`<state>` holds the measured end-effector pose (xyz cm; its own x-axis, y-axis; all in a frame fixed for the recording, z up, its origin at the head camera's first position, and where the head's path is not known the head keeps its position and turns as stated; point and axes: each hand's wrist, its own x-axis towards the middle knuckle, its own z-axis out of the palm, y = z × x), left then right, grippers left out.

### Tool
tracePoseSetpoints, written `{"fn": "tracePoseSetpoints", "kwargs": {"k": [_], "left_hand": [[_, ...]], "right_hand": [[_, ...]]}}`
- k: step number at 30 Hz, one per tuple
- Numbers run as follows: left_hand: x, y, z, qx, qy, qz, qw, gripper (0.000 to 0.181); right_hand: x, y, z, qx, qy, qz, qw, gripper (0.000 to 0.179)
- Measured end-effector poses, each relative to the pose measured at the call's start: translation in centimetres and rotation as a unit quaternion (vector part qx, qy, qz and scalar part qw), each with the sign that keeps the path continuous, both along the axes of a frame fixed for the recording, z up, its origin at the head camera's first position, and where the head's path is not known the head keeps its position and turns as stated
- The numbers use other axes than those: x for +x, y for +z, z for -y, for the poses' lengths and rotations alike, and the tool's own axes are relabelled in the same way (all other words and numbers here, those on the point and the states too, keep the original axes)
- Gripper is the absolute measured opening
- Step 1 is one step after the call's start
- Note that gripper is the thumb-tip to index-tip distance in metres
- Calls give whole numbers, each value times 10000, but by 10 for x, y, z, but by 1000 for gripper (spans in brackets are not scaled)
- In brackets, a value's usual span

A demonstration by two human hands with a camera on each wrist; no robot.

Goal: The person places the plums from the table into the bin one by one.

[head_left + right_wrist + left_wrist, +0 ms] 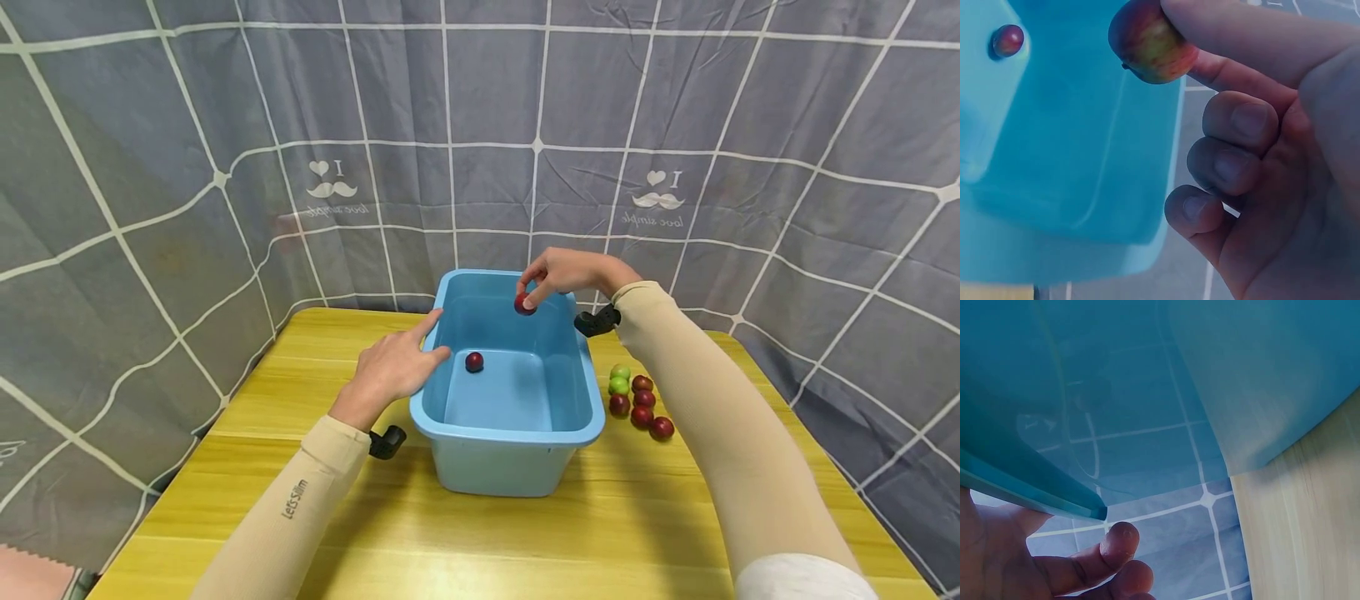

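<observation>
A light blue plastic basin [491, 437] stands on the wooden table, with one dark red plum [474, 362] on its floor. My right hand [568, 271] is above the basin's far right part, pinching another plum [525, 303] between thumb and index finger. In the right wrist view, this held plum [1150, 44] is red with yellow-green patches, and the other fingers curl beside it, holding nothing. At the basin's left rim is my left hand [396, 364], its thumb over the edge. Seen from the left wrist, its fingers [1119, 544] extend loosely outside the rim.
To the basin's right, several dark red plums [642, 416] and two green fruits [619, 379] sit close together on the yellow wooden table [300, 392]. A grey curtain [487, 92] with white grid lines hangs behind the table and along both sides.
</observation>
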<state>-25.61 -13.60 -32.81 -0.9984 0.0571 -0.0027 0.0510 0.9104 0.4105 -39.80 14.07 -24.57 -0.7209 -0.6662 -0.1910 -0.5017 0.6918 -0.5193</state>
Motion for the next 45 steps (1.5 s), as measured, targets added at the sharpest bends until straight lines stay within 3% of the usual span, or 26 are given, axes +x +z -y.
{"fn": "tracePoseSetpoints", "kwargs": {"k": [11,26,36,45], "left_hand": [[-1,-1,-4,-25,-2,8,10000,71],[-1,2,-6,-33,-46,-47,10000,71],[-3,1,-4,-33,8,-8,10000,71],[-3,0,-2,-17,24,29,10000,71]], "right_hand": [[-9,-19,11,76,-215,290,9993,24],[-15,-25,12,384,-163,462,9981,28],[-6,-19,5,190,-39,262,9995,29],[7,-14,-12,-156,-57,-190,9997,25]]}}
